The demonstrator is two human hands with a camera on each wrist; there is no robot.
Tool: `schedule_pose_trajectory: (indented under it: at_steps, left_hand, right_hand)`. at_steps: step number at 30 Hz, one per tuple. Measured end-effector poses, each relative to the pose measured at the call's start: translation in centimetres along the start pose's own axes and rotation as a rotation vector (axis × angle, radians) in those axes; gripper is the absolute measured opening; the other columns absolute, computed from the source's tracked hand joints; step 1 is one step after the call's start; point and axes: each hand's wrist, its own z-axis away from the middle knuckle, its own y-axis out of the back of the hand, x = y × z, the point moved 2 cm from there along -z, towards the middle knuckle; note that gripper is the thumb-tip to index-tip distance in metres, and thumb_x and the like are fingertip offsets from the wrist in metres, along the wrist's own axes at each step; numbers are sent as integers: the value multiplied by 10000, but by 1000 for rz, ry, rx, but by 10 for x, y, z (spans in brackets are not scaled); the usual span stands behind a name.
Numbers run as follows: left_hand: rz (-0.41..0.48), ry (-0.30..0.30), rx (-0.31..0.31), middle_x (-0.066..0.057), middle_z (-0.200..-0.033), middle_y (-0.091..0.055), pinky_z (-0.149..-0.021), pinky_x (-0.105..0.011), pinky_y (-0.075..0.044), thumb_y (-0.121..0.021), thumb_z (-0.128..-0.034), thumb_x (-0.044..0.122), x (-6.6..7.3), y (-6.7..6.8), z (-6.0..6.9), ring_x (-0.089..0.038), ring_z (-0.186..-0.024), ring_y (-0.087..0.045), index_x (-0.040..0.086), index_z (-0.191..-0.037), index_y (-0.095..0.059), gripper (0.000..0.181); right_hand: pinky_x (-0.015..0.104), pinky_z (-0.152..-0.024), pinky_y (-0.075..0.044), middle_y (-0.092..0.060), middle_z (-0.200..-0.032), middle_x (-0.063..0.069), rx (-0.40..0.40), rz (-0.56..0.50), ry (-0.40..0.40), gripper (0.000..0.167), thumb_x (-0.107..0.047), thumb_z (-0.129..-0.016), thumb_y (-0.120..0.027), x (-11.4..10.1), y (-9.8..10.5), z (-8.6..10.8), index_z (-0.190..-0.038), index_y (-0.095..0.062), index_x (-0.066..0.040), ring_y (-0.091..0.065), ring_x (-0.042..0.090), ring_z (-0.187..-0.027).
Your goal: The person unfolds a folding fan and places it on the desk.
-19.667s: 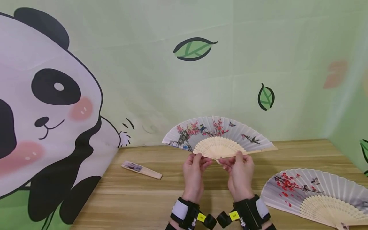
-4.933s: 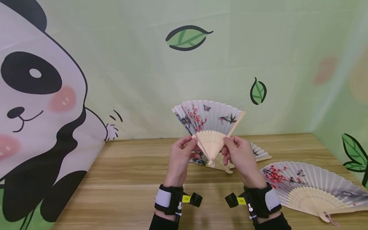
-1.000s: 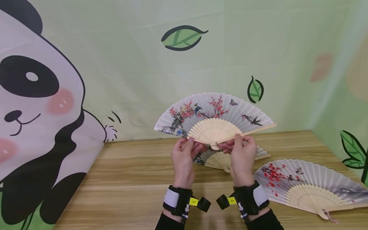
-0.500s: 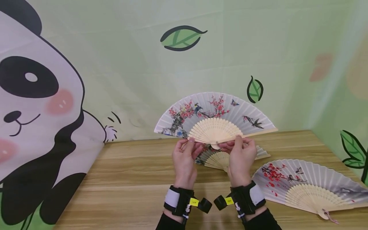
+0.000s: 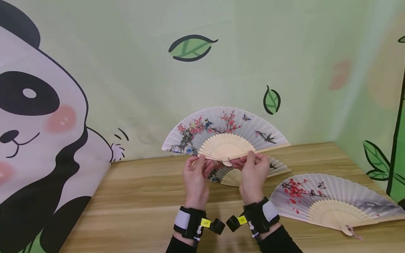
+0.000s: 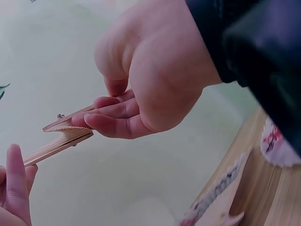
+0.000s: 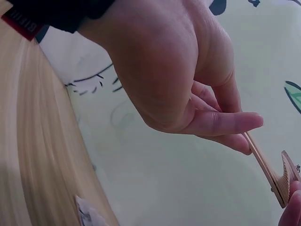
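Note:
A folding fan (image 5: 226,126), white with red blossoms, a bird and a swallow, is spread wide in the air above the table. My left hand (image 5: 196,179) pinches its left end rib between thumb and fingers. On the right end rib, my right hand (image 5: 254,174) has a like pinch. The wooden ribs near the pivot show edge-on between both hands in the left wrist view. Behind my hands a second spread fan (image 5: 231,176) lies on the table, partly hidden. To the right lies a third spread fan (image 5: 336,202) with red blossoms and a pink tassel.
The wooden table (image 5: 133,207) runs back to a pale green cloth backdrop (image 5: 139,70) printed with leaves and a large panda (image 5: 34,133). Another printed panel rises at the table's right edge. Each wrist wears a strapped camera.
The small folded fan seen at left earliest is gone from there. The held fan, half-spread about five seconds ago, is now wide; another spread fan appeared behind it. Lately the view shifted slightly.

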Motion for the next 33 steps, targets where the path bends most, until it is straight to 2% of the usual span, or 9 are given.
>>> schedule_pose_trajectory:
  at_steps: [8,15,19,22,26,33]
  left_hand:
    - [-3,-32,69,-97,-806,-706,-681,-237,-586,-609,-957,10,30,40,-16,-138,-697,-697,29,-934,-501,113]
    - [-11,-29,171,-93,-821,-696,-679,-220,-581,-589,-959,-18,60,96,-23,-137,-688,-695,13,-947,-493,102]
    - [-7,1,215,-85,-910,-654,-750,-214,-568,-586,-960,-15,78,131,-20,-136,-752,-694,3,-964,-496,92]
    - [-8,18,233,-82,-952,-621,-794,-215,-556,-584,-961,-12,90,155,-15,-133,-792,-687,9,-950,-510,78]
    - [3,43,261,-67,-927,-632,-788,-214,-558,-584,-958,-16,106,186,-7,-133,-793,-686,29,-909,-532,85]
    - [3,117,297,-54,-896,-636,-815,-204,-549,-545,-970,-41,121,228,7,-131,-796,-675,30,-869,-535,124]
  right_hand:
    - [335,-509,-584,-568,-677,111,-54,-50,-79,138,-93,-1040,-450,28,-38,22,-938,-402,-12,-668,215,-525]
    - [346,-523,-588,-569,-686,127,-82,-21,-230,121,-79,-1033,-440,61,-74,59,-949,-399,-3,-669,225,-535]
    - [387,-554,-597,-562,-691,133,-98,-27,-306,101,-57,-1026,-432,81,-89,86,-963,-397,13,-669,236,-542]
    - [366,-546,-595,-564,-694,132,-111,-23,-357,90,-52,-1025,-422,96,-98,106,-971,-396,14,-670,234,-547]
    - [315,-506,-579,-564,-685,130,-107,-15,-409,82,-35,-1017,-422,111,-108,134,-962,-390,16,-669,227,-542]
    - [327,-529,-589,-573,-683,143,-77,23,-488,69,-18,-989,-431,130,-114,174,-959,-380,18,-672,248,-551]
